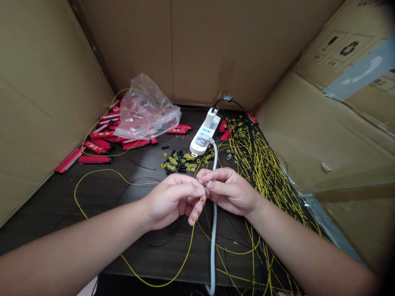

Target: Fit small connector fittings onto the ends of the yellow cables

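Over the middle of the dark table, my left hand [180, 199] pinches a thin yellow wire [193, 240], which hangs from the fingers in a long loop toward the front edge. My right hand [230, 189] meets it fingertip to fingertip, closed on a tiny dark, shiny piece [205, 185] too small to make out. Just behind the hands lies a pile of small yellow caps and black plugs [182, 161]. The palm-side fingers of both hands are partly hidden.
A white power strip [205, 133] stands behind, its grey cable [212, 246] running forward below my hands. Many yellow wires [268, 181] tangle at right. Red packets [98, 146] and a clear plastic bag [145, 109] lie back left. Cardboard walls [210, 49] enclose three sides.
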A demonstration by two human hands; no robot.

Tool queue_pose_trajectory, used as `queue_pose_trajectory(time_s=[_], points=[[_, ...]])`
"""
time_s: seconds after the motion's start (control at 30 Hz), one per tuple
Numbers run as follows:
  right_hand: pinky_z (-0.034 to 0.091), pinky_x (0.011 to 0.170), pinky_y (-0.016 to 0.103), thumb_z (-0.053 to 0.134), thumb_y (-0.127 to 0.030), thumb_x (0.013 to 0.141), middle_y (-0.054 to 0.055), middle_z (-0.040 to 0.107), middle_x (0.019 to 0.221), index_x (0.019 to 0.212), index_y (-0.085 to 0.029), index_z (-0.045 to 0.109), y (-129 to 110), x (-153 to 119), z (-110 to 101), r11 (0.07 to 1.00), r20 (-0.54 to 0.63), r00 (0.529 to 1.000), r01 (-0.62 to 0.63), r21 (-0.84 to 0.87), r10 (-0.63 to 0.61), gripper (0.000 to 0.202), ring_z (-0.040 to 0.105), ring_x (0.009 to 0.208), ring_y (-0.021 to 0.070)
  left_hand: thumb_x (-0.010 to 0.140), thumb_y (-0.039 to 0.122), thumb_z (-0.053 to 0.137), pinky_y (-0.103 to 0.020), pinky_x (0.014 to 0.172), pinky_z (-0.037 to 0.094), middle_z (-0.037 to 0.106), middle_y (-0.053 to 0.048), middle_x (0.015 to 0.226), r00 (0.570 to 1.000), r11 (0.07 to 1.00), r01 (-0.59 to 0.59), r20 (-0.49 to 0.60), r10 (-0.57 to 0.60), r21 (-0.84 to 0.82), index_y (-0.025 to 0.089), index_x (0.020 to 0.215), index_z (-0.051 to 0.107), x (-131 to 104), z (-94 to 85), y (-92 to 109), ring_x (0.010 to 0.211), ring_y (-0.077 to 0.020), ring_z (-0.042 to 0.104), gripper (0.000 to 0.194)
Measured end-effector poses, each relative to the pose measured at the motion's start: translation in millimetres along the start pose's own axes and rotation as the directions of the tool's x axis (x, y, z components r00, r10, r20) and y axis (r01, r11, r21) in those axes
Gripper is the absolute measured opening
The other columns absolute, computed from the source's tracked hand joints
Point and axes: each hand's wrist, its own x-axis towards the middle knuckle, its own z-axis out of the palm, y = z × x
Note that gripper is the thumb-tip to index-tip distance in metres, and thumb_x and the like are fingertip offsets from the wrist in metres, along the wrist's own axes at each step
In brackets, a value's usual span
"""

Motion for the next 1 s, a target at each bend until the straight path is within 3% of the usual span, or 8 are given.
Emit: queue_pose_trajectory(time_s=[0.37, 1.0], points=[[0.049, 0.068, 0.022, 0.07, -0.014, 0.078, 0.0, 0.06, 0.089, 0.087, -0.023, 0.074, 2.1, 0.0, -2.9, 0.998, 0.092, 0.994, 0.068, -0.014, -0.066, 0.013, 0.058, 0.072, 0.006, 0.077, 0.016, 0.058, -0.02, 0.042, 0.045, 0.059, -0.004, 0.055, 1.0, 1.0, 0.011, 0.005, -0.011, 0.004, 0.008, 0.062, 0.062, 0.4, -0.2, 0.5, 0.042, -0.0104, 0.054, 0.017], [0.053, 0.074, 0.028, 0.07, -0.015, 0.078, 0.001, 0.058, 0.09, 0.087, -0.022, 0.074, 2.4, -0.7, -1.5, 0.996, 0.089, 0.994, 0.067, -0.051, -0.062, 0.012, 0.059, 0.078, 0.0085, 0.078, 0.016, 0.058, -0.02, 0.042, 0.044, 0.058, -0.004, 0.054, 1.0, 1.0, 0.011, 0.012, -0.011, 0.008, 0.008, 0.062, 0.062, 0.6, -1.7, -0.9, 0.041, -0.0096, 0.053, 0.018]])
